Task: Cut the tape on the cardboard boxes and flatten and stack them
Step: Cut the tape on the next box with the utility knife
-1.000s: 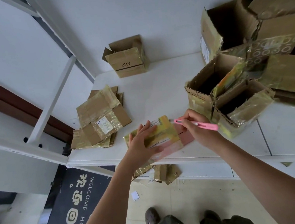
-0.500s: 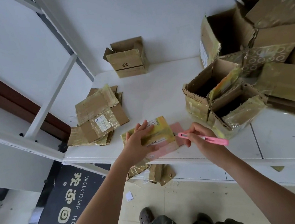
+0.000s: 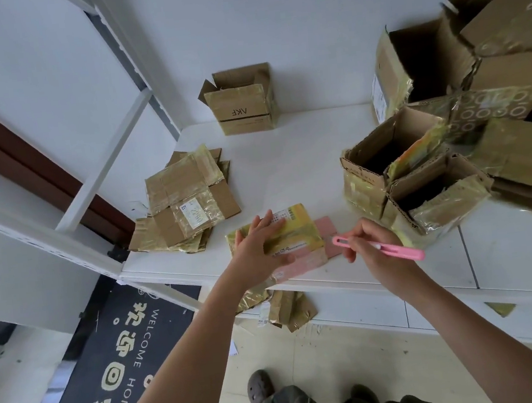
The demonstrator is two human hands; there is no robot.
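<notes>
A small pink box wrapped in yellow tape (image 3: 298, 237) lies at the front edge of the white table (image 3: 287, 165). My left hand (image 3: 258, 247) rests flat on its top, fingers spread. My right hand (image 3: 371, 249) grips a pink box cutter (image 3: 379, 248) just right of the box, its tip pointing at the box's open pink flap. A stack of flattened boxes (image 3: 185, 200) lies at the table's left.
A small open box marked AKF (image 3: 241, 101) stands at the back by the wall. A heap of open taped boxes (image 3: 449, 134) fills the right side. Cardboard scraps (image 3: 286, 308) hang below the table edge. A dark welcome mat (image 3: 117, 367) lies on the floor.
My right hand with the cutter has drawn back to the right and nearer me, away from the box. My left hand stays pressed on the box.
</notes>
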